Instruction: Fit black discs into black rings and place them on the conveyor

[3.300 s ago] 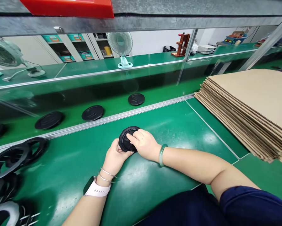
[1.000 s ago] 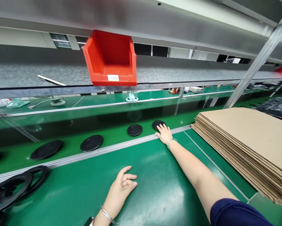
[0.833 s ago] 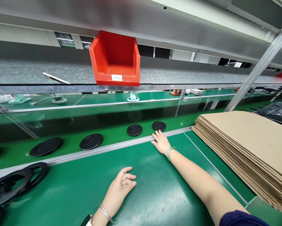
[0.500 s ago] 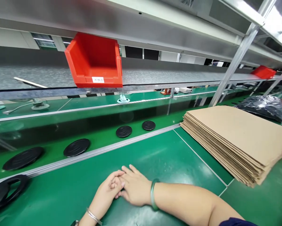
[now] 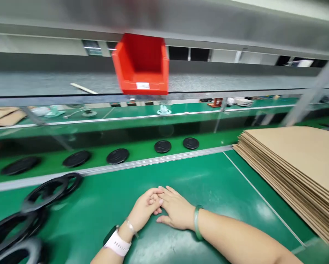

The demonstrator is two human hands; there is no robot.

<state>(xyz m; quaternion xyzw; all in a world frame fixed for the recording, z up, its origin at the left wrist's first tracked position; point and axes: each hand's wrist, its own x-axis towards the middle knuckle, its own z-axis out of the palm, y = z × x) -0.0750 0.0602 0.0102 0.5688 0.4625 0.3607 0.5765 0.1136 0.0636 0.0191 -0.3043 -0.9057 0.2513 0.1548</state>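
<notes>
Back from conveyor belt (image 5: 141, 151), right hand (image 5: 177, 212) touches left hand (image 5: 144, 209) on counter (image 5: 214, 183); fingers loose, empty. Five black discs (image 5: 162, 146) on belt.

Bright overhead glare, motion-blurred edges

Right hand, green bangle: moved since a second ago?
Yes. The right hand drew back from the silver conveyor rail toward the body, now touching the left hand.

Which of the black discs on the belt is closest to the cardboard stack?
The rightmost black disc in the row of five. The other four lie one after another to its left, each farther from the cardboard stack.
</notes>
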